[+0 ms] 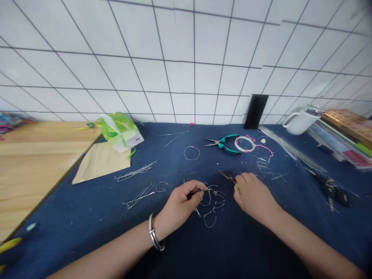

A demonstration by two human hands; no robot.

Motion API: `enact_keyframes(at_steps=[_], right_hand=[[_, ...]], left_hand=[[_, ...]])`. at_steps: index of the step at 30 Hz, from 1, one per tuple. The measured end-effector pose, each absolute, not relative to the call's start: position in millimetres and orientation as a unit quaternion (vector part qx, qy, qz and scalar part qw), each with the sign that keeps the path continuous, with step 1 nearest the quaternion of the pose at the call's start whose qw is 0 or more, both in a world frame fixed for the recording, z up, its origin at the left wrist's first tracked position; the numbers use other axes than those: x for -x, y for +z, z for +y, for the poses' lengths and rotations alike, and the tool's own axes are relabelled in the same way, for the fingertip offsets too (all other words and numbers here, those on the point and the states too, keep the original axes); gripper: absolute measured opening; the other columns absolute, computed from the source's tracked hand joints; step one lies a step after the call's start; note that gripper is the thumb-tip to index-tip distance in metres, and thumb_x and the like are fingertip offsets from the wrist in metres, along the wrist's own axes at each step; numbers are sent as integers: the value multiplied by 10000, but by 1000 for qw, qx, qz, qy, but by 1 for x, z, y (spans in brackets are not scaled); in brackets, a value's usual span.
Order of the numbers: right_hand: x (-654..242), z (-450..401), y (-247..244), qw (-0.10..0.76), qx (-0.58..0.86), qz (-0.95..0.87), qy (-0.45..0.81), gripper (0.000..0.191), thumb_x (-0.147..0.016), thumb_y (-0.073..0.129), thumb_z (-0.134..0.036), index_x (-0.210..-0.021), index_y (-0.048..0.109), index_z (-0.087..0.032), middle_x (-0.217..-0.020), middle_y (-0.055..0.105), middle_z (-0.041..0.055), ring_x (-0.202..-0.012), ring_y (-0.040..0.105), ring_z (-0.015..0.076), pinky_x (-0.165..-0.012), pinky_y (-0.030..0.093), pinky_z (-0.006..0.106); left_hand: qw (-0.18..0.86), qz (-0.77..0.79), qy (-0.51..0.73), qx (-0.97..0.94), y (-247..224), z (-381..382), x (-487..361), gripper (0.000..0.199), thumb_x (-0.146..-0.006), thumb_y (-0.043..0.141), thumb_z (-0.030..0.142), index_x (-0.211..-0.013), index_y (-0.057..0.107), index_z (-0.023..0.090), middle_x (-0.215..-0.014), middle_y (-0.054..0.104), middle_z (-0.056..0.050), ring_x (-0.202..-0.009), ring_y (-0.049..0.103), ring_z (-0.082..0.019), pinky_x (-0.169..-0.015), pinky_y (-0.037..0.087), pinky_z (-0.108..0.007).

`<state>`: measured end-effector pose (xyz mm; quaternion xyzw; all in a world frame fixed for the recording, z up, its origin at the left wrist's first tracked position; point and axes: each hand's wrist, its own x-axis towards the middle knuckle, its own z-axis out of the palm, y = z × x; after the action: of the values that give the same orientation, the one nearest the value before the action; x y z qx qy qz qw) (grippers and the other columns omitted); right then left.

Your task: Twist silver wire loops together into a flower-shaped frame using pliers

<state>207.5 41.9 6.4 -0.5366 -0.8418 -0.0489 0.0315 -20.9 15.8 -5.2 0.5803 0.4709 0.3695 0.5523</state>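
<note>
My left hand (184,199) pinches a looped wire piece (215,201) at its left side, thumb against fingers. The piece is made of several thin, curved silver wires with small twisted joins, some pinkish. My right hand (254,193) is wrapped around a pair of pliers (228,176) with a yellow handle; the dark, pointed jaws aim up and left, apart from the wire piece. Most of the handles are hidden in the palm. Beyond my hands lies a single wire ring (192,153) with a pink spot on top.
Teal-handled pliers (223,144) lie beside a white ring wound with pink cord (245,144). Bent wires (138,170) are at left near brown paper (101,162) and a green packet (120,130). Straight wires (290,147), black-handled cutters (329,190), a white mug (302,119) and books (343,139) stand right.
</note>
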Motion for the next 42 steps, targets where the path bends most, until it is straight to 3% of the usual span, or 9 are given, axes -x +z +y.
enact_keyframes(at_steps=[4,8,12,24,42], right_hand=[[-217,32,29,107,532,-826,153,154,-859,360,-252,-876,505,-202,-805,543,47,-700,507,159,-628,417,296],[-211,18,40,83,491,-831,248,133,-864,386,-263,-879,510,-218,-827,552,44,-742,518,165,-662,421,314],[-201,12,31,70,494,-832,242,121,-852,402,-245,-877,515,-213,-845,550,48,-771,512,180,-675,417,338],[-199,13,35,66,505,-819,266,133,-863,393,-253,-891,517,-212,-859,557,35,-810,515,173,-710,414,333],[-198,8,36,42,507,-836,204,113,-847,391,-241,-856,497,-201,-845,534,37,-790,483,189,-685,411,362]], left_hand=[[537,480,384,-578,-8,20,23,175,-820,487,227,-958,588,192,-712,532,5,-564,460,-95,-496,422,-202],[507,499,383,-590,-8,23,22,213,-812,497,203,-993,609,204,-735,557,-2,-555,465,-91,-517,427,-211],[494,487,376,-615,-7,21,21,210,-814,489,177,-960,635,214,-822,590,-18,-565,474,-87,-522,425,-208],[532,472,381,-591,-15,17,18,169,-832,477,186,-970,575,198,-760,549,6,-597,464,-96,-520,416,-205],[472,486,371,-634,-14,16,17,144,-837,464,163,-939,560,195,-725,539,24,-570,433,-80,-536,382,-206]])
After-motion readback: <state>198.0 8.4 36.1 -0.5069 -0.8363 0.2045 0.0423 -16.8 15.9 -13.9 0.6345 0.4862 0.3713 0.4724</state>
